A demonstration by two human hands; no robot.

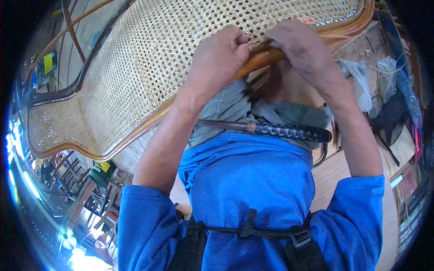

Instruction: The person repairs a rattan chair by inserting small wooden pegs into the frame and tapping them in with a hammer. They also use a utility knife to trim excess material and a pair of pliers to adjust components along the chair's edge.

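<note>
Left hand (219,56): fingers curled, thumb drawn up to the bent forefinger beside the chair's near rim; whether anything was pinched between them could not be told. Right hand (300,45): fingers bent down over the same rim, just beside the left; its fingertips were hidden, so its grip could not be told. Blue shirt (251,176), short-sleeved, was worn beneath black straps (190,246) with a buckle. One tool (289,131), its dark handle patterned, lay crosswise over the lap, against grey-green trousers (226,108). Cane chair (144,58), pale and openly woven, stretched beyond the lap from lower left to upper right, edged by a brown wooden rim (262,60). Clear plastic bag (359,83) lay to the right, near a black bundle (391,115). Green bucket (101,174), yellow-labelled, stood at left, near dark wooden chairs (68,165).
</note>
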